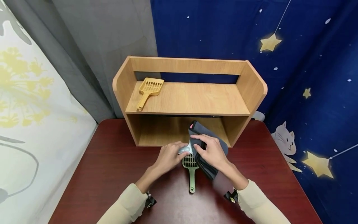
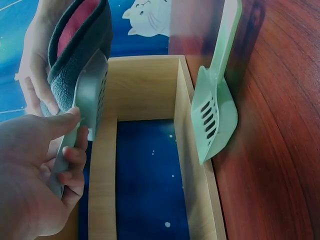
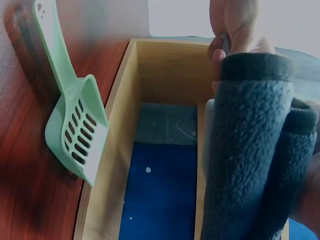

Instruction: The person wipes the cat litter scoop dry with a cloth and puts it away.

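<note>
My left hand point(image 1: 169, 157) grips the handle of a pale blue slotted litter scoop point(image 2: 91, 95), thumb along the top and fingers curled beneath. The scoop's head is up against a folded dark grey cloth point(image 1: 205, 129), whose pink inner side shows at one end. My right hand point(image 1: 212, 151) holds that cloth from above, thumb and fingers bent over it. In the right wrist view the thick cloth point(image 3: 250, 150) hides most of the blue scoop. Below the hands, a green litter scoop point(image 1: 191, 175) lies on the table, handle toward me.
A two-tier wooden shelf point(image 1: 190, 113) stands at the back of the dark red table point(image 1: 112, 174). On its upper board, at the left, lies a yellow litter scoop point(image 1: 149, 88). Curtains point(image 1: 209, 31) hang behind and at both sides.
</note>
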### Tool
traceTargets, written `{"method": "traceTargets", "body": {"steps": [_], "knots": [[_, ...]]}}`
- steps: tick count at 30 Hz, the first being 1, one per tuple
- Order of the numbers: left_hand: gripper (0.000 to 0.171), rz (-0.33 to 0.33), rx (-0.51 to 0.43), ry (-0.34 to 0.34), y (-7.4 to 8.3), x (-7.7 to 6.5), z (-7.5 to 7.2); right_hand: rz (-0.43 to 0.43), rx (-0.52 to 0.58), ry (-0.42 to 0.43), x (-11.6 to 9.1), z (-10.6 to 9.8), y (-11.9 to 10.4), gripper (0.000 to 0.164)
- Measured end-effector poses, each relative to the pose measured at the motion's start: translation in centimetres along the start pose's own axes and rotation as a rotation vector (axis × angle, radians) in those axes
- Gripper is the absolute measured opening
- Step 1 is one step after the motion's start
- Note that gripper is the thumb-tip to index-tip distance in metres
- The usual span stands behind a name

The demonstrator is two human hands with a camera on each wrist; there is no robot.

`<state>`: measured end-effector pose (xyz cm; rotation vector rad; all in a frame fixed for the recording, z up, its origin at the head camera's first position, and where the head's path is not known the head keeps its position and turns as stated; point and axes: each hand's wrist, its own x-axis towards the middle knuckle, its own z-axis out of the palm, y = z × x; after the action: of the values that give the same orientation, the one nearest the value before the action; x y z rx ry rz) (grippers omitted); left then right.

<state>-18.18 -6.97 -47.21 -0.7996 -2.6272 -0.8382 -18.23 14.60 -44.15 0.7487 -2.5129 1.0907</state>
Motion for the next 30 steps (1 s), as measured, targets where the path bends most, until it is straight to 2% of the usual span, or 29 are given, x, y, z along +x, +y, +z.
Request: {"method": "traceTargets", "body": {"steps": [4,8,11,16,20,27,30], "knots": [[0.033,0.014,0.015,0.004,0.1,0.0,-0.1,-0.010,-0.033,-0.056,-0.1,-0.2,0.3,0.036],[0.033,0.021,0.024,0.007,0.1,-0.1,-0.1,-0.055,-0.088,-0.121,-0.3,-0.9,0.9,0.035],[0.034,0.019,0.022,0.007,0.0,-0.2,-0.2,-0.072,-0.131,-0.134,-0.3,-1.8,1.5,0.034],[0.037,0.018,0.024,0.014,-0.2,-0.1,-0.3,-0.039,-0.166,-0.070,-0.4,-3.8,2.6,0.034],[0.037,0.008,0.024,0.020,-0.6,-0.2,-0.5,-0.004,-0.142,0.009,-0.6,-5.1,3.3,0.036],[0.035,-0.032,-0.002,0.020,-1.5,-0.5,-1.3,0.160,0.026,0.070,-1.4,-6.6,4.3,0.037],[0.034,-0.058,-0.017,0.028,-1.9,-0.6,-1.8,0.191,0.068,0.067,-1.8,-7.0,4.5,0.037]]}}
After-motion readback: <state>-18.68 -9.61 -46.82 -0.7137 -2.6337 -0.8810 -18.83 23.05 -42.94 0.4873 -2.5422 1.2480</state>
